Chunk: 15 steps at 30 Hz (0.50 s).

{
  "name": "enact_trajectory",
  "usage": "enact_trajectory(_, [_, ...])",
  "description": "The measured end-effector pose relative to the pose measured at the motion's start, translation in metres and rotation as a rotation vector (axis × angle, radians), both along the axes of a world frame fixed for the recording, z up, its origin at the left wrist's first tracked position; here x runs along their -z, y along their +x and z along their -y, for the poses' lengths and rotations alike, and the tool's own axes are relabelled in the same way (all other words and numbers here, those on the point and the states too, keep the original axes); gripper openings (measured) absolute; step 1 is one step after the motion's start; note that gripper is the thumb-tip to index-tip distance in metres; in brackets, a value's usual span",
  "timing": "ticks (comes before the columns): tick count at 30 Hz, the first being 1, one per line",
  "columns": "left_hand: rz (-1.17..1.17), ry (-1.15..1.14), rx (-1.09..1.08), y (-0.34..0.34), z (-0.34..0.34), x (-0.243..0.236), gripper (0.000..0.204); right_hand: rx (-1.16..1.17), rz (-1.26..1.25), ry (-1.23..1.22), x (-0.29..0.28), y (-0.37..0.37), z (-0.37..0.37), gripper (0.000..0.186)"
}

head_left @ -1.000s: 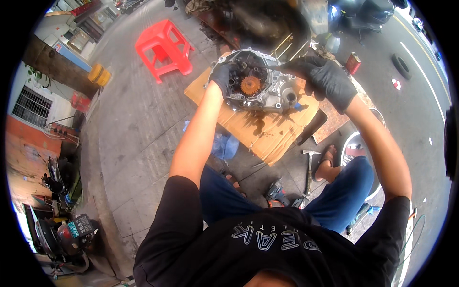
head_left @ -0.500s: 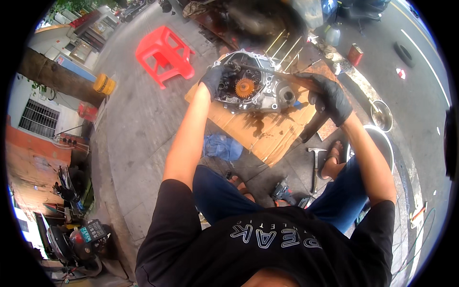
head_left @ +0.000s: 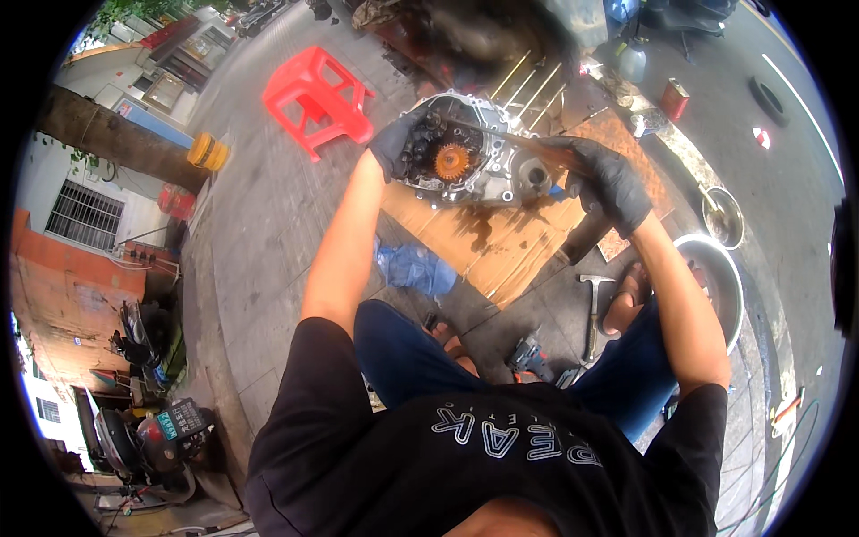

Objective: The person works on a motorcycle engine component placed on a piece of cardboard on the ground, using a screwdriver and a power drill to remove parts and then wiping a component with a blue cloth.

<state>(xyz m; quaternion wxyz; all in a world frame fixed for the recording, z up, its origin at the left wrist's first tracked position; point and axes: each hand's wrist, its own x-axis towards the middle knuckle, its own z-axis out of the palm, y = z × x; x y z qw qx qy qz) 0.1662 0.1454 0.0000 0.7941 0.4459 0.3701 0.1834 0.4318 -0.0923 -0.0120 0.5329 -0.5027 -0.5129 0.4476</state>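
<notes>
A grey metal engine casing [head_left: 501, 170] with an orange-brown gear [head_left: 452, 162] inside sits on an oil-stained cardboard sheet [head_left: 501, 259]. My left hand [head_left: 389, 150], in a black glove, is closed around the casing's left rim, its fingertips partly hidden. Over the casing's right side, my right hand [head_left: 613, 190], gloved too, grips a long thin tool [head_left: 506, 136] with a brown handle. The tool's shaft reaches left across the casing's upper part; its tip is hard to make out. Below the right hand hangs or stands a dark brown block-like piece [head_left: 586, 237].
A red plastic stool [head_left: 318, 98] stands at far left. Nearer lie a blue cloth [head_left: 416, 268], a hammer [head_left: 592, 313] and a power tool [head_left: 530, 358]. A metal basin [head_left: 729, 300] and a small pot [head_left: 721, 217] stand at right near the kerb. Metal rods [head_left: 528, 89] stick up behind the casing.
The view has turned slightly. My left hand sits a little farther left on the casing's rim. The right hand keeps its grip on the tool, shifted slightly left in view.
</notes>
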Motion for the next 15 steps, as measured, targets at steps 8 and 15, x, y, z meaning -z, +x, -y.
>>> enact_trajectory(8, [-0.015, 0.028, -0.021, 0.0, -0.004, 0.009, 0.036, -0.009, -0.056, -0.033, 0.001, -0.002, -0.002, 0.043])
enact_trajectory(15, [0.029, 0.042, -0.221, 0.003, -0.023, 0.017, 0.028, 0.022, -0.064, 0.002, -0.006, -0.006, -0.001, 0.043])
